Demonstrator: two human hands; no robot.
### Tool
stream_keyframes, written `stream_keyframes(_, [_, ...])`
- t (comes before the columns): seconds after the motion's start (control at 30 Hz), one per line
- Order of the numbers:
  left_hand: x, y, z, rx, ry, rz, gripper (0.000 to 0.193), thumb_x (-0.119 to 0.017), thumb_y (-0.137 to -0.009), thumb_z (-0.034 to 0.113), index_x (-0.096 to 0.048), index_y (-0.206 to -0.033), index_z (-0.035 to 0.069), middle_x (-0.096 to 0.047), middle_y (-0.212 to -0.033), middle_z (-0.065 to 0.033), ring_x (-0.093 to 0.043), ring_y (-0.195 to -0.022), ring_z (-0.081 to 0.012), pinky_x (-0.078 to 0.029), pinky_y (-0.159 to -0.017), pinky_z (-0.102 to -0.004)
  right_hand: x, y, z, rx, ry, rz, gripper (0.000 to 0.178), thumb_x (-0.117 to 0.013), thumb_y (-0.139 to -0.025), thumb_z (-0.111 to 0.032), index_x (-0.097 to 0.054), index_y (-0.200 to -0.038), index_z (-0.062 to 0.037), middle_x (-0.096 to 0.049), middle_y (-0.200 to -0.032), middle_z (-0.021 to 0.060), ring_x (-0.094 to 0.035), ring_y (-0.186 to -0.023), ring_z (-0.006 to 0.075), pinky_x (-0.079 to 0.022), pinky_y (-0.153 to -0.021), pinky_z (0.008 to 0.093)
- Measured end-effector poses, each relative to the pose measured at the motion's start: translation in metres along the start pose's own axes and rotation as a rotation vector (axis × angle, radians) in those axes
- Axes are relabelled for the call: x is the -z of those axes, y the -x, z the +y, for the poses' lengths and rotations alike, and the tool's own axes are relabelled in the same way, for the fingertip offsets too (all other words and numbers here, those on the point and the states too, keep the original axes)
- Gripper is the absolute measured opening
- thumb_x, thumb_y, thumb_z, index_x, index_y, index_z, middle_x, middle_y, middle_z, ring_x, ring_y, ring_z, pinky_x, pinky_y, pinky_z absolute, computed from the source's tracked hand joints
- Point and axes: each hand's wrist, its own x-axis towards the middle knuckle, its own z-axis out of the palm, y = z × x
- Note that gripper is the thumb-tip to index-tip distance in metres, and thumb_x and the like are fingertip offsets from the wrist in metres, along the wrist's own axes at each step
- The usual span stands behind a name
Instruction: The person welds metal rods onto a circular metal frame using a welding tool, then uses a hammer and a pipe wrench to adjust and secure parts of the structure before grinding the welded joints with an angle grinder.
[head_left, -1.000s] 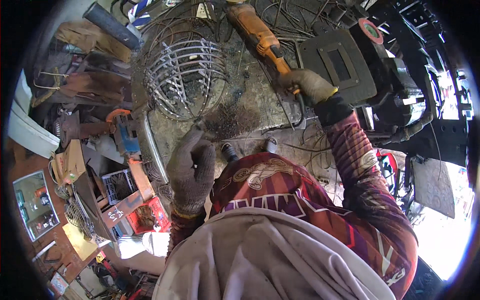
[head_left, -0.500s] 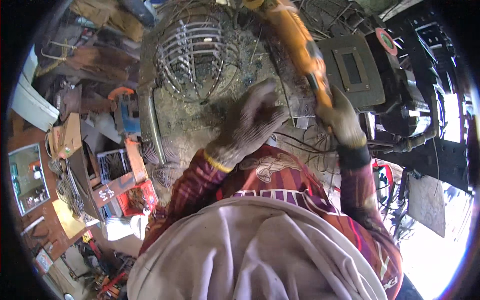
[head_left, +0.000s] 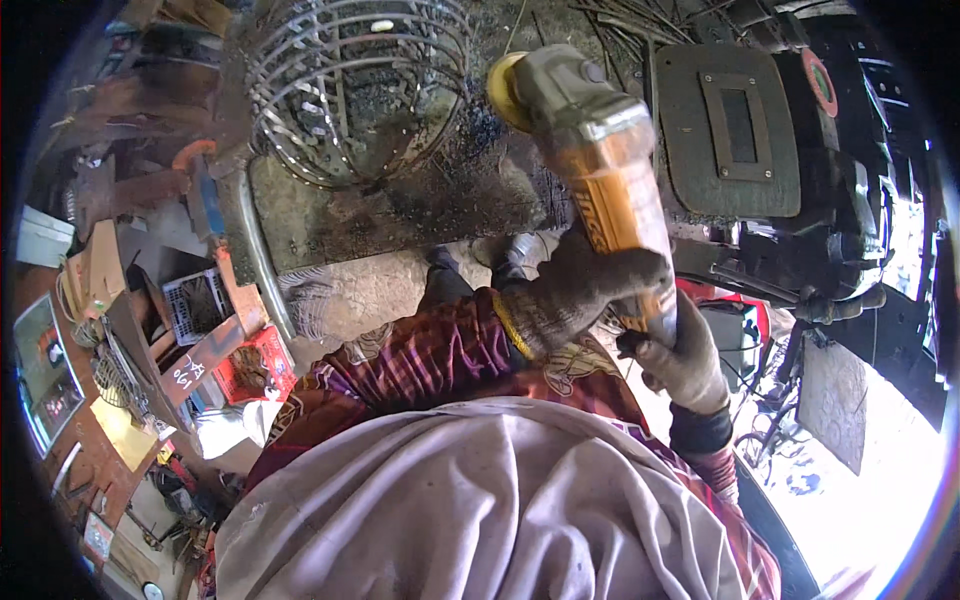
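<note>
An orange and grey angle grinder (head_left: 622, 200) is held tilted in front of me, its head up and to the left. A yellowish disc (head_left: 508, 92) sits at its head. My left hand (head_left: 590, 285), in a dirty knit glove, is wrapped around the lower body of the grinder. My right hand (head_left: 692, 360), gloved too, is closed around its tail end. To the left of the grinder, a round cage of welded metal bars (head_left: 345, 62) lies on the dark, grimy worktable (head_left: 450, 215). The grinder's disc is apart from the cage.
A dark welding shield (head_left: 685, 160) with a rectangular window lies at the table's right. Thin rods (head_left: 640, 22) are scattered at the back. A metal pipe (head_left: 262, 255) runs along the left edge. Lower left stand a red crate (head_left: 255, 368) and a grey crate (head_left: 197, 306).
The grinder has come nearer to me, its head now in full view. My left hand, empty before, has moved right and closed on its body. The view has shifted, with the cage farther up and left.
</note>
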Motion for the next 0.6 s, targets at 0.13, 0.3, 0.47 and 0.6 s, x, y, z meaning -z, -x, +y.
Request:
stream_keyframes(0.13, [0.007, 0.01, 0.01, 0.038, -0.029, -0.056, 0.057, -0.088, -0.081, 0.017, -0.059, -0.129, 0.004, -0.069, -0.111, -0.0068, -0.068, -0.099, -0.0168, -0.057, -0.086, -0.0348, -0.015, -0.002, 0.014, -0.058, 0.094, 0.034, 0.078, -0.078, -0.078, -0.009, -0.045, -0.147, 0.0038, -0.066, -0.131, 0.0171, -0.063, -0.122, 0.0236, -0.049, -0.105, 0.0387])
stream_keyframes(0.3, [0.019, 0.022, 0.015, 0.012, -0.155, 0.098, 0.054, -0.088, -0.083, 0.018, -0.06, -0.127, 0.004, -0.07, -0.109, -0.0068, -0.068, -0.097, -0.0168, -0.057, -0.084, -0.0339, -0.019, -0.003, 0.021, -0.075, 0.397, 0.031, 0.078, -0.079, -0.075, -0.01, -0.048, -0.146, 0.0015, -0.068, -0.131, 0.0182, -0.066, -0.121, 0.0263, -0.051, -0.102, 0.0399])
stream_keyframes(0.47, [0.02, 0.029, 0.018, -0.015, -0.11, 0.241, 0.039, -0.088, -0.08, 0.018, -0.07, -0.108, -0.001, -0.075, -0.098, -0.0101, -0.073, -0.088, -0.0164, -0.06, -0.08, -0.0338, -0.036, -0.006, 0.037, -0.107, 0.208, 0.062, 0.081, -0.083, -0.071, -0.006, -0.049, -0.145, 0.0007, -0.068, -0.13, 0.0169, -0.067, -0.12, 0.0247, -0.052, -0.102, 0.0393])
stream_keyframes(0.6, [0.026, 0.03, 0.026, -0.013, -0.238, 0.266, 0.038, -0.086, -0.081, 0.019, -0.07, -0.109, -0.001, -0.075, -0.099, -0.0099, -0.073, -0.09, -0.0166, -0.06, -0.079, -0.0335, -0.042, -0.007, 0.027, -0.175, 0.188, 0.076, 0.082, -0.083, -0.072, -0.005, -0.047, -0.147, -0.0007, -0.068, -0.132, 0.0148, -0.067, -0.12, 0.0227, -0.053, -0.102, 0.0384])
